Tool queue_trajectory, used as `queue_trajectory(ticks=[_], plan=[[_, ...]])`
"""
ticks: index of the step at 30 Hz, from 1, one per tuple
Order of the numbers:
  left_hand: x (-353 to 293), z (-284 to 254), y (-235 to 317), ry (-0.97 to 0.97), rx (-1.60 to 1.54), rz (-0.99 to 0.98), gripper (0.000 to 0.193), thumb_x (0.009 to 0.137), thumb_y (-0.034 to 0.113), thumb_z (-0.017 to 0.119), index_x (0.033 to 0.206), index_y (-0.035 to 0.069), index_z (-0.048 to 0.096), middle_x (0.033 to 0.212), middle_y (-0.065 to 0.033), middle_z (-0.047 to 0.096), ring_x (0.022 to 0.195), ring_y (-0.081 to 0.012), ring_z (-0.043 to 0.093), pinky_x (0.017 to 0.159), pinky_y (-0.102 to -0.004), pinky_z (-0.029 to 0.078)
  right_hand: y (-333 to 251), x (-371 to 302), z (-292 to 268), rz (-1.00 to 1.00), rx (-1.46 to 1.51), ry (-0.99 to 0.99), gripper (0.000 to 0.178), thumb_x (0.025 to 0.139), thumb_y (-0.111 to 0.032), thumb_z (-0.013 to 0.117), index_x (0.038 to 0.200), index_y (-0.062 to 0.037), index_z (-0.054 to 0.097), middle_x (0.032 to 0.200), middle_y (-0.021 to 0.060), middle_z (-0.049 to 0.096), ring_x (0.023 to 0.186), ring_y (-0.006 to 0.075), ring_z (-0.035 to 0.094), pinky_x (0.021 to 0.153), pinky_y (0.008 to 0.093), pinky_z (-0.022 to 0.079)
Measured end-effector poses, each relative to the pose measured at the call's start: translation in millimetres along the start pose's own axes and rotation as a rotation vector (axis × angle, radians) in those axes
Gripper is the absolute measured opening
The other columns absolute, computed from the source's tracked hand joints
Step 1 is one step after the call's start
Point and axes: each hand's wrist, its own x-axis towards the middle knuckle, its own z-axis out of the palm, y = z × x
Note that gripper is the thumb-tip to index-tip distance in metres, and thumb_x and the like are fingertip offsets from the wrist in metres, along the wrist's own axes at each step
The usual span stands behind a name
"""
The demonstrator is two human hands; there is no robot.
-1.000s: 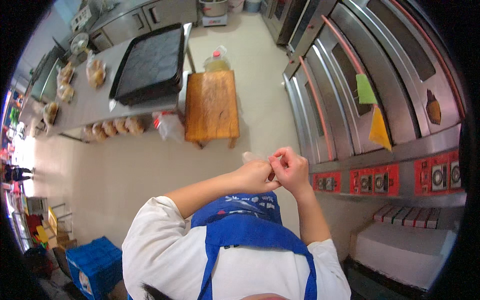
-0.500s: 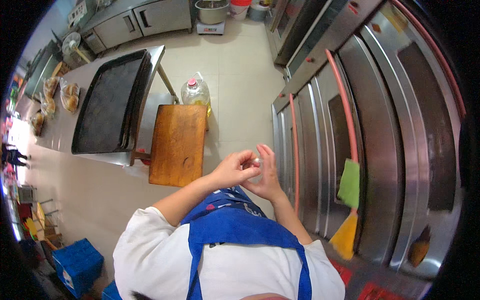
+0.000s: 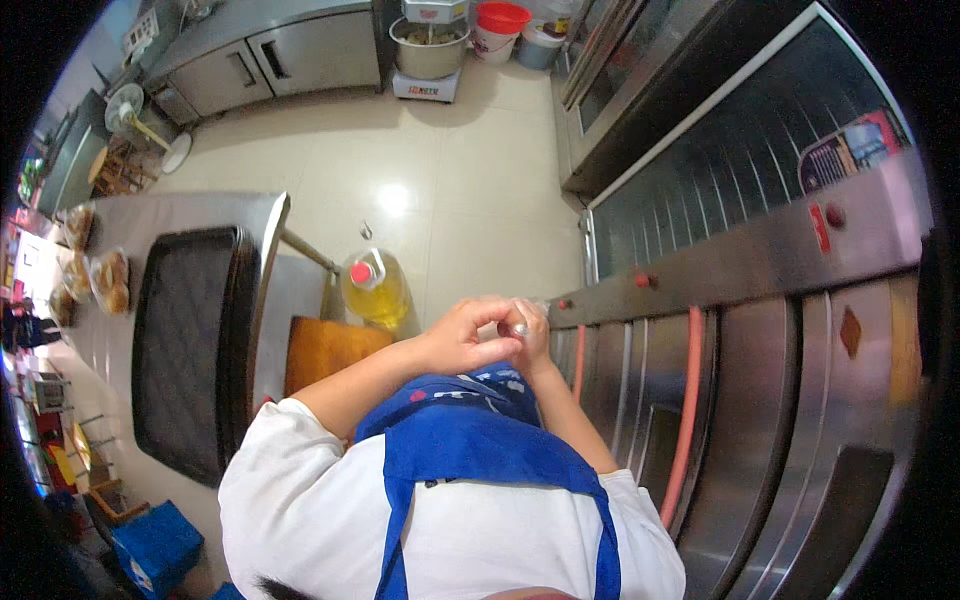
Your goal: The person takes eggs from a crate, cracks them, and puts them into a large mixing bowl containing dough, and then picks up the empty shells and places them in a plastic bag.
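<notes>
My left hand [image 3: 468,338] is in front of the blue apron [image 3: 500,450], its fingers curled and its thumb brought towards them. Against its fingertips lies my right hand [image 3: 536,345], fingers bent and partly hidden behind the left. A small shiny thing [image 3: 520,330] shows between the two hands, too small to name. Something translucent peeks out by the right fingertips. Just ahead and to the left of the hands, on the floor, stands a large clear bottle of yellow oil [image 3: 376,290] with a red cap.
Left is a metal table [image 3: 190,208] bearing stacked black baking trays [image 3: 190,350] and bagged bread [image 3: 110,280]. A wooden stool [image 3: 325,350] stands beside it. Steel ovens with red handles [image 3: 685,420] line the right. Ahead are a mixer bowl [image 3: 430,58] and a red-topped bucket [image 3: 497,35].
My view has shifted forward along the ovens; the oil bottle and table now appear nearer. My right fingers, stretched out before, have bent in against the left hand.
</notes>
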Motion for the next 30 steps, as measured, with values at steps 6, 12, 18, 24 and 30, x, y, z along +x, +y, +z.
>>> queue_trajectory(ticks=[6,12,18,24,30], plan=[[106,-144,-73,0.39,0.266,0.091,0.012,0.081,0.006,0.061,0.091,0.006,0.056,0.107,-0.0108,0.057,0.098,-0.0199,0.055,0.086,-0.0314,0.042,42,199,21,-0.107,0.137,0.037,0.024,0.082,-0.022,0.051,0.086,0.0005,0.06,0.084,0.0201,0.062,0.08,0.0398,0.059,0.072,0.0465,0.045],[147,-275,-192,0.99,0.167,-0.218,0.043,0.077,0.004,0.062,0.118,0.001,0.051,0.107,-0.0119,0.058,0.097,-0.0207,0.058,0.088,-0.0336,0.047,78,398,92,-0.353,0.139,0.01,0.019,0.08,-0.017,0.051,0.085,-0.001,0.059,0.085,0.0171,0.062,0.082,0.0369,0.059,0.074,0.0449,0.044],[220,-369,-227,0.778,0.73,-0.396,0.053,0.071,0.013,0.072,0.117,0.0,0.05,0.107,-0.0207,0.057,0.099,-0.0389,0.054,0.086,-0.0438,0.043,57,599,161,-0.474,0.217,-0.419,0.015,0.07,-0.016,0.059,0.08,-0.0056,0.054,0.08,0.013,0.058,0.079,0.0339,0.057,0.07,0.0448,0.042],[266,-541,-303,0.947,0.774,-0.403,0.04,0.079,0.022,0.066,0.111,0.001,0.054,0.106,-0.0206,0.059,0.103,-0.0413,0.052,0.087,-0.0461,0.04,32,771,263,-0.519,0.197,-0.483,0.014,0.076,-0.015,0.058,0.086,-0.0057,0.057,0.086,0.0118,0.061,0.083,0.0298,0.059,0.071,0.0416,0.042],[317,-752,-316,0.992,0.664,-0.214,0.021,0.084,0.018,0.06,0.095,0.0,0.063,0.091,-0.019,0.063,0.088,-0.0402,0.058,0.078,-0.0442,0.044,16,938,351,-0.491,0.134,-0.376,0.021,0.074,-0.018,0.059,0.087,-0.0035,0.055,0.085,0.0135,0.058,0.085,0.0313,0.056,0.073,0.0411,0.04]])
